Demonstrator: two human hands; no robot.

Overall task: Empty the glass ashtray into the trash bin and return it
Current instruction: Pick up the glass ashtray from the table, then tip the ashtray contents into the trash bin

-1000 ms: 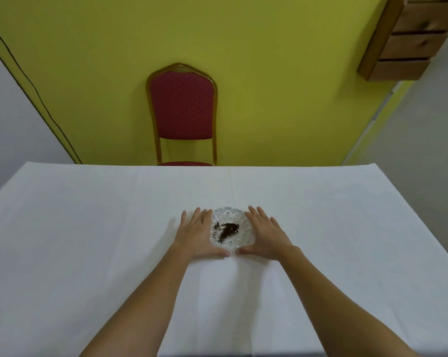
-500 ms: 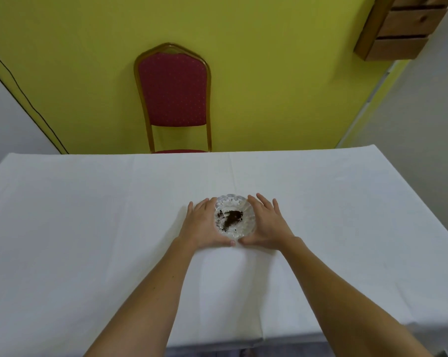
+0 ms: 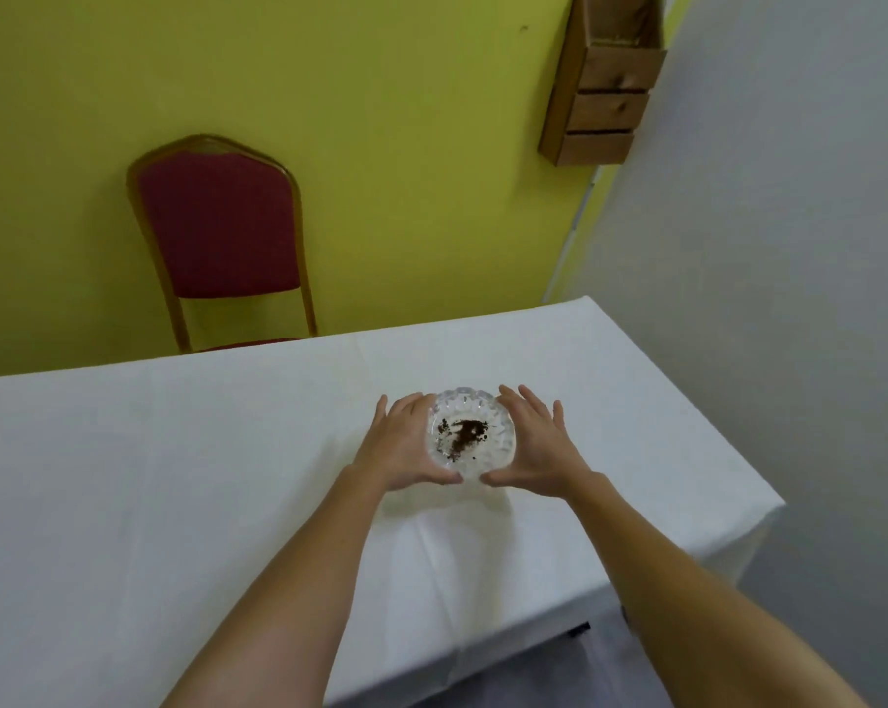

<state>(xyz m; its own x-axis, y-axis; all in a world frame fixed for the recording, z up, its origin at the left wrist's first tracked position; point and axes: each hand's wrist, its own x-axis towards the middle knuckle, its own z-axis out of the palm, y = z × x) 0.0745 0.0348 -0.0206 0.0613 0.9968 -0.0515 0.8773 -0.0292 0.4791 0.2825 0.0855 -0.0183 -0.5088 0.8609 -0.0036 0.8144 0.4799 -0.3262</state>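
Observation:
A round cut-glass ashtray (image 3: 498, 442) with dark ash in its middle is held between both my hands, a little above the white tablecloth (image 3: 151, 503), where it casts a soft shadow. My left hand (image 3: 406, 447) cups its left rim and my right hand (image 3: 536, 447) cups its right rim, thumbs meeting under the near edge. No trash bin is in view.
A red chair with a gold frame (image 3: 217, 232) stands against the yellow wall behind the table. A wooden drawer unit (image 3: 605, 84) hangs at the upper right. A grey wall (image 3: 789, 298) runs along the table's right edge. The table's near right corner and some floor show below.
Both hands closed in on the ashtray's sides and raised it slightly off the cloth. The view swung to the right, so the chair now sits further left.

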